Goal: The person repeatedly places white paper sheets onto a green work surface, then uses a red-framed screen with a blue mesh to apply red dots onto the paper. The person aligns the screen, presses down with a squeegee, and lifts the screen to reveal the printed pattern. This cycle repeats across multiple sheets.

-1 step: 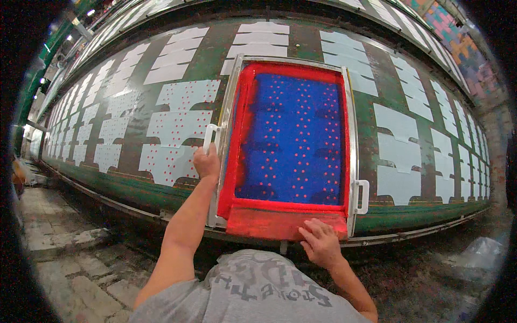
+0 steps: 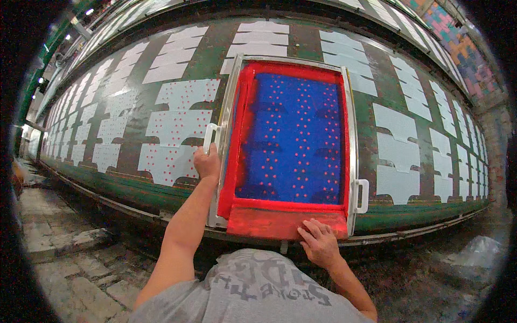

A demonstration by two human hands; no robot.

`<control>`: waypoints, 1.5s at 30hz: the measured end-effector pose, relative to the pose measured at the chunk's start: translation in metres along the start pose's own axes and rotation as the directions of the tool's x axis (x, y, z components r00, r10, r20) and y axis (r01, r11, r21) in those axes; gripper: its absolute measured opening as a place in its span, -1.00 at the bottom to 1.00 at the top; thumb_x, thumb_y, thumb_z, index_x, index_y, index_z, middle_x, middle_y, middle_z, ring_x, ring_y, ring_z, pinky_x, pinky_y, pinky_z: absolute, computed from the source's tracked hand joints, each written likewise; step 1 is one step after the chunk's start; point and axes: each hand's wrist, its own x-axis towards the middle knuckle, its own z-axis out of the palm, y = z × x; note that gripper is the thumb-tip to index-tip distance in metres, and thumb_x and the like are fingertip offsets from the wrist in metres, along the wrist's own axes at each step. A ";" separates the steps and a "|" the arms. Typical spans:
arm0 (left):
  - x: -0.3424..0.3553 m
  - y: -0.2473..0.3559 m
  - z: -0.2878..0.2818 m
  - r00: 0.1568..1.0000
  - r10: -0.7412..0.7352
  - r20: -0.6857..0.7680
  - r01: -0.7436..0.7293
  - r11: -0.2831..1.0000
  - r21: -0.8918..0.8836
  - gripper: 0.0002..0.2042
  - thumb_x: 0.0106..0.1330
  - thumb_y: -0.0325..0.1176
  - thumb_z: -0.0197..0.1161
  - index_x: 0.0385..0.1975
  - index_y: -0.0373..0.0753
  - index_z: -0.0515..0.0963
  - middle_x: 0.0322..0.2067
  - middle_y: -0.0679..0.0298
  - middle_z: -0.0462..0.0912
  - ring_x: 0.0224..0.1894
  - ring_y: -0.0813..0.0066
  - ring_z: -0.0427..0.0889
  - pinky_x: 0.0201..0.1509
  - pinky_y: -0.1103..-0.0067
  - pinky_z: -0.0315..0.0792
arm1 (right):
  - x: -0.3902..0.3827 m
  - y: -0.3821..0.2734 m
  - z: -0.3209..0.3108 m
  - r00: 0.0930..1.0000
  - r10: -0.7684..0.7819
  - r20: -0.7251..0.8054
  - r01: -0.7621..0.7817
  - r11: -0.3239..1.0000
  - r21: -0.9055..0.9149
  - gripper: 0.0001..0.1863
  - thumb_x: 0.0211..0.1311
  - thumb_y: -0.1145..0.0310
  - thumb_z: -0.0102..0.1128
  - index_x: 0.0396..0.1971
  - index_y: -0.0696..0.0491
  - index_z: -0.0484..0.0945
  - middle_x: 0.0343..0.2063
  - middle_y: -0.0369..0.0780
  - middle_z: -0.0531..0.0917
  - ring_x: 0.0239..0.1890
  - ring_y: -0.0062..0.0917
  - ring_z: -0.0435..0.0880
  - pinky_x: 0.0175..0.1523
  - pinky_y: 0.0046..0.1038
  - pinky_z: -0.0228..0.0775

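A screen-printing frame [image 2: 349, 156] with metal sides lies on the long table, its blue mesh [image 2: 288, 140] dotted in pink-red and bordered by red ink. My left hand [image 2: 207, 162] is closed round the white handle [image 2: 211, 134] on the frame's left side. At the near end of the frame lies a wide, red-stained squeegee [image 2: 264, 222]. My right hand [image 2: 320, 243] has its fingers bent over the squeegee's right part, gripping it; the palm side is hidden. A second white handle [image 2: 363, 196] on the frame's right side is untouched.
Left of the frame, pale cut fabric pieces [image 2: 175, 129] carry red dots. Plain pale pieces [image 2: 397, 153] lie to the right and in the far row. The green table's near rail [image 2: 404, 235] runs just before me. A paved floor [image 2: 81, 269] shows at lower left.
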 end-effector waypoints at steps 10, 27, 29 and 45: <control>-0.003 0.004 0.009 0.993 0.118 0.000 -0.118 0.986 -0.114 -0.62 0.51 -0.32 0.31 0.25 -0.30 0.57 -0.02 -0.16 0.76 0.01 -0.28 0.74 0.11 0.03 0.56 | 0.046 -0.020 -0.010 0.999 -0.007 -0.037 0.001 0.987 -0.158 -0.47 0.22 0.42 0.29 0.24 -0.03 0.68 0.17 -0.18 0.72 0.20 -0.19 0.71 0.25 -0.08 0.54; -0.001 -0.003 0.010 0.985 0.165 0.052 -0.151 0.966 -0.209 -0.47 0.38 -0.50 0.27 0.39 -0.27 0.50 0.09 0.01 0.79 0.16 -0.15 0.72 0.28 0.07 0.54 | 0.083 -0.062 -0.003 0.955 0.228 0.191 -0.201 0.968 -0.152 -0.57 0.20 0.47 0.29 0.10 -0.04 0.76 -0.05 -0.16 0.79 0.09 -0.17 0.78 0.19 -0.10 0.60; -0.002 -0.002 0.007 0.982 0.183 0.048 -0.168 0.960 -0.223 -0.49 0.37 -0.49 0.27 0.36 -0.29 0.52 0.11 -0.02 0.78 0.14 -0.16 0.73 0.25 0.05 0.55 | 0.073 -0.065 0.007 0.984 0.165 0.068 -0.151 0.974 -0.171 -0.57 0.20 0.46 0.29 0.10 -0.04 0.76 -0.03 -0.18 0.78 0.08 -0.19 0.77 0.19 -0.11 0.59; -0.003 0.006 0.002 0.991 0.093 0.095 -0.068 0.968 -0.241 -0.53 0.45 -0.51 0.26 0.37 -0.30 0.52 0.07 0.00 0.81 0.20 -0.08 0.74 0.30 0.12 0.54 | 0.196 0.045 0.016 0.989 -0.051 -0.142 0.009 0.961 -0.277 -0.64 0.27 0.37 0.22 0.05 -0.05 0.76 -0.08 -0.18 0.77 0.00 -0.21 0.76 0.10 -0.13 0.56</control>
